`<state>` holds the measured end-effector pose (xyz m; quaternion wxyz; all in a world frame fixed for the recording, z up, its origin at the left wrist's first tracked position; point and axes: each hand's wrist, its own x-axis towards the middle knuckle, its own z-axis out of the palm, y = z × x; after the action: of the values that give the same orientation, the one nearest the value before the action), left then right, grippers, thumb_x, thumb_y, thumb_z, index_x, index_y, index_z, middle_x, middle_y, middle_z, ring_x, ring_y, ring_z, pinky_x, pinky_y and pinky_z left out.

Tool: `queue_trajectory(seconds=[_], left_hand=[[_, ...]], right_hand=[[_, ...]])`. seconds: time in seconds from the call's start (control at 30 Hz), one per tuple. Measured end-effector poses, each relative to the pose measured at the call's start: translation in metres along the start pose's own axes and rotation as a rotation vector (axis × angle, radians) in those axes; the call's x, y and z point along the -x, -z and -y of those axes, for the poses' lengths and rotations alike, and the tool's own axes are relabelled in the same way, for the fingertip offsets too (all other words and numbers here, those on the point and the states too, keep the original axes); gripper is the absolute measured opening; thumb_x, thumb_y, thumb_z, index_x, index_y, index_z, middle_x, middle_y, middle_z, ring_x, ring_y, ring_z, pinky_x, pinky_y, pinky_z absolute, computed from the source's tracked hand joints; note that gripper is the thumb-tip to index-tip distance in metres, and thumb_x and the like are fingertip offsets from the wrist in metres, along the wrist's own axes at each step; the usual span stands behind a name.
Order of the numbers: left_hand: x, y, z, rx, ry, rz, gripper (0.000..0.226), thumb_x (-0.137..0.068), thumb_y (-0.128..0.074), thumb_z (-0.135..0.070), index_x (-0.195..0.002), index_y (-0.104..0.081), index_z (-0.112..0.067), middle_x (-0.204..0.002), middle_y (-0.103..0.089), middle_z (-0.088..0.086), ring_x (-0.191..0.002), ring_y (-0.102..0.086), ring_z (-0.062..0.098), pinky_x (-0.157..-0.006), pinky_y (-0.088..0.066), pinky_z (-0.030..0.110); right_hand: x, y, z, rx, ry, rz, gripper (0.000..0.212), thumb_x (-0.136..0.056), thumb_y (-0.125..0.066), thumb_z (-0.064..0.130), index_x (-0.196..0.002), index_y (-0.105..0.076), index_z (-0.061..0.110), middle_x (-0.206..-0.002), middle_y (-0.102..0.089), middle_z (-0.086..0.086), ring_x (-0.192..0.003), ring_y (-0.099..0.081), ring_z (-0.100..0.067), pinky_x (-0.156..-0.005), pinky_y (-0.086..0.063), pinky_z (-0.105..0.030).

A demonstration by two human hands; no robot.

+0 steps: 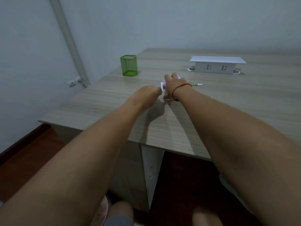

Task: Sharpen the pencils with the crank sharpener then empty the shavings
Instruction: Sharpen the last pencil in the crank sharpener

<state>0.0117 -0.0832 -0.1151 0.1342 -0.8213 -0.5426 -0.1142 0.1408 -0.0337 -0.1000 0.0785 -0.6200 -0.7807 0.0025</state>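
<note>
Sharpening seemingly under way; shavings judged not yet emptied.
Purple crank sharpener, mid-desk, is gripped from above by right hand; left hand curled at its white end, grip unclear; green pencil left beside.

The desk top is pale wood-grain, matt and smooth, and looks like laminate. Near its far left corner the cup is fine green wire mesh, see-through, with a solid rim. Mid-desk, the sharpener is smooth lilac plastic with a white plastic part. The pencil has a green painted coat. By the far edge the socket box is smooth white plastic. A thread on one wrist is red cord. The floor is dark reddish wood, faintly glossy.
</note>
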Motion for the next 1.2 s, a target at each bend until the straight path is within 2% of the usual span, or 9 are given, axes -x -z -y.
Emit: queue_trajectory(seconds=[0.17, 0.3, 0.43, 0.5, 0.6, 0.73, 0.83, 0.97, 1.2], left_hand=[[-0.007, -0.017, -0.004, 0.07, 0.093, 0.119, 0.024, -0.095, -0.044, -0.009, -0.106, -0.064, -0.002, -0.104, -0.065, 0.021, -0.095, -0.063, 0.035, -0.079, -0.047, 0.038], [-0.018, -0.027, 0.002, 0.108, 0.123, 0.113, 0.027, -0.095, -0.044, -0.013, -0.108, -0.066, -0.004, -0.108, -0.066, 0.022, -0.099, -0.062, 0.036, -0.083, -0.047, 0.039], [-0.036, -0.033, 0.012, -0.011, 0.112, 0.147, 0.024, -0.094, -0.048, -0.018, -0.105, -0.066, -0.006, -0.105, -0.066, 0.019, -0.098, -0.063, 0.036, -0.085, -0.05, 0.042], [-0.047, -0.03, 0.016, -0.073, 0.114, 0.154, 0.023, -0.094, -0.049, -0.018, -0.108, -0.063, -0.007, -0.107, -0.065, 0.017, -0.099, -0.063, 0.035, -0.084, -0.049, 0.041], [-0.061, -0.023, 0.023, -0.159, 0.098, 0.118, 0.027, -0.094, -0.044, -0.007, -0.117, -0.059, -0.004, -0.11, -0.062, 0.022, -0.102, -0.061, 0.04, -0.08, -0.045, 0.042], [-0.07, -0.017, 0.032, -0.123, 0.086, 0.06, 0.021, -0.091, -0.044, 0.0, -0.1, -0.063, 0.002, -0.101, -0.063, 0.026, -0.096, -0.061, 0.043, -0.075, -0.046, 0.043], [-0.073, -0.009, 0.036, -0.034, 0.097, 0.011, 0.019, -0.095, -0.043, -0.005, -0.095, -0.06, 0.003, -0.099, -0.062, 0.028, -0.093, -0.06, 0.045, -0.073, -0.045, 0.045], [-0.067, 0.01, 0.035, 0.024, 0.088, -0.042, 0.032, -0.101, -0.036, -0.023, -0.099, -0.057, 0.001, -0.104, -0.06, 0.028, -0.095, -0.058, 0.045, -0.076, -0.045, 0.045], [-0.036, 0.02, 0.018, -0.063, -0.012, -0.064, 0.021, -0.098, -0.038, -0.01, -0.103, -0.055, -0.001, -0.103, -0.062, 0.026, -0.096, -0.059, 0.044, -0.074, -0.042, 0.044]], right_hand=[[-0.002, 0.0, -0.003, -0.006, 0.021, 0.008, 0.071, -0.077, -0.07, 0.04, -0.135, -0.035, 0.022, -0.143, -0.033, -0.01, -0.133, -0.037, -0.041, -0.108, -0.033, -0.057], [0.0, -0.001, -0.007, 0.009, 0.049, -0.039, 0.069, -0.077, -0.069, 0.038, -0.134, -0.036, 0.02, -0.141, -0.035, -0.009, -0.132, -0.039, -0.038, -0.107, -0.034, -0.058], [-0.006, -0.007, -0.007, 0.0, 0.078, -0.049, 0.077, -0.07, -0.072, 0.05, -0.133, -0.036, 0.022, -0.138, -0.038, -0.008, -0.126, -0.043, -0.04, -0.104, -0.035, -0.06], [-0.007, -0.008, -0.007, -0.018, 0.067, -0.063, 0.075, -0.071, -0.072, 0.05, -0.132, -0.037, 0.023, -0.137, -0.039, -0.008, -0.124, -0.044, -0.039, -0.103, -0.036, -0.06], [-0.004, -0.005, -0.009, -0.002, 0.049, -0.063, 0.071, -0.075, -0.072, 0.038, -0.134, -0.037, 0.023, -0.139, -0.038, -0.006, -0.125, -0.043, -0.038, -0.104, -0.036, -0.058], [0.0, -0.001, -0.009, 0.012, 0.05, -0.054, 0.069, -0.079, -0.068, 0.038, -0.137, -0.034, 0.022, -0.141, -0.036, -0.007, -0.125, -0.042, -0.039, -0.104, -0.035, -0.059], [0.001, 0.001, -0.007, 0.021, 0.047, -0.028, 0.072, -0.078, -0.069, 0.041, -0.138, -0.033, 0.023, -0.142, -0.035, -0.008, -0.126, -0.042, -0.039, -0.103, -0.036, -0.06], [0.002, 0.002, -0.008, 0.031, 0.036, -0.027, 0.071, -0.079, -0.066, 0.04, -0.139, -0.032, 0.021, -0.142, -0.034, -0.009, -0.128, -0.04, -0.041, -0.103, -0.035, -0.06], [-0.001, 0.0, -0.005, 0.012, 0.037, -0.014, 0.076, -0.075, -0.069, 0.04, -0.138, -0.031, 0.021, -0.142, -0.033, -0.011, -0.128, -0.041, -0.042, -0.104, -0.036, -0.058]])
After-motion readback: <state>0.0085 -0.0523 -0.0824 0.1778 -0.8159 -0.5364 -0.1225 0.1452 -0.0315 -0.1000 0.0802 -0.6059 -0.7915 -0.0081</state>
